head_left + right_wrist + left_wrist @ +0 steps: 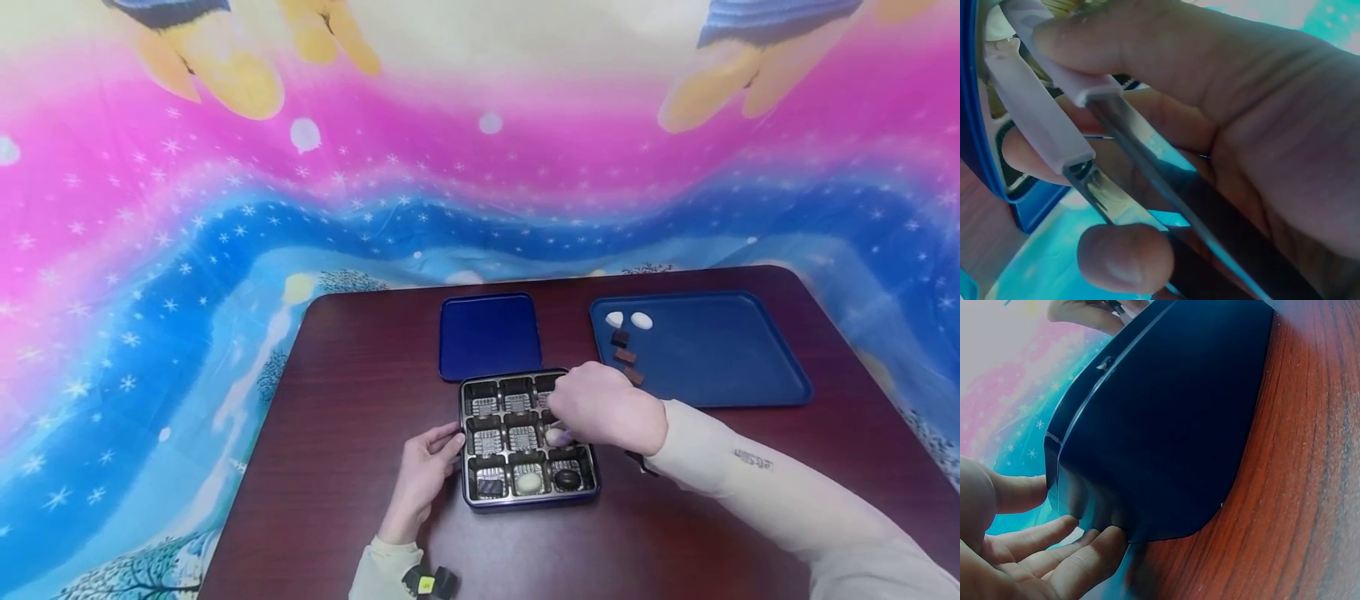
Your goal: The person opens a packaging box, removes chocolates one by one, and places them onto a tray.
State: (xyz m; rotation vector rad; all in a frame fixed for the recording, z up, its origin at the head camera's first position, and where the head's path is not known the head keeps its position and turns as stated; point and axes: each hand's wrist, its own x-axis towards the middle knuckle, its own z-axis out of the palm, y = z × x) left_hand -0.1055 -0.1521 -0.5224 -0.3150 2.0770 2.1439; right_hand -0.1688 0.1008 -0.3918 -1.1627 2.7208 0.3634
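Observation:
My left hand [423, 471] rests its thumb and fingertips against the left side of a dark blue tin [531, 502], seen close up in the left wrist view. A nine-compartment insert sits inside. My right hand [603, 408], over the tin's right column, grips metal tongs with pale purple tips [1041, 119]. Those tips are at a white oval chocolate [553, 436] in the middle-right compartment. Along the near row lie a dark square chocolate [491, 487], a pale oval one [528, 483] and a dark oval one [567, 480]. The hand partly hides the far-right compartment.
A blue lid [489, 337] lies just behind the tin. On the right, a blue tray [720, 354] carries two white pieces [641, 321] and several brown ones [625, 356] along its left side. A printed cloth [450, 183] hangs behind the brown table [337, 392].

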